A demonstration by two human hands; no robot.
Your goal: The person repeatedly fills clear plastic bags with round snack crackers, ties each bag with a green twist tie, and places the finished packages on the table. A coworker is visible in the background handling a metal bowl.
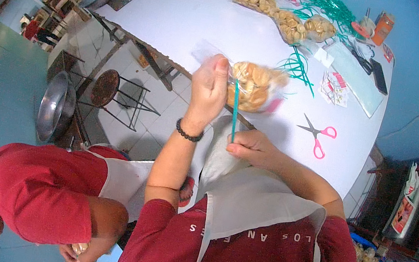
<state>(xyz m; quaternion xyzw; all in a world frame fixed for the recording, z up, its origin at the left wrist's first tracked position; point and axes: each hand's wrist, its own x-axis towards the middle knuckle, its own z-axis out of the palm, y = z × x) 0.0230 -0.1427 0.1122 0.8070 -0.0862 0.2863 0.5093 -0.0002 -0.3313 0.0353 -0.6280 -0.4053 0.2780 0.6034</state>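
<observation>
My left hand (211, 86) grips the gathered neck of a clear plastic bag of round, flat, golden snacks (251, 86), held over the table's near edge. The bag is slightly blurred, with a pink patch low on its right side. From the neck a green plastic ribbon (235, 112) runs taut down to my right hand (246, 147), which pinches its lower end between thumb and fingers. Open scissors with pink handles (318, 132) lie on the white table (194, 17) to the right. Several loose green ribbons (298, 65) lie behind the bag.
More filled snack bags (290, 24), a green ribbon pile (329, 8), printed labels (333, 89), black-handled scissors (362, 62) and a phone (378, 76) lie farther back. A co-worker in red (43, 191) is close at left. A stool (105, 87) and metal basin (55, 106) stand beyond.
</observation>
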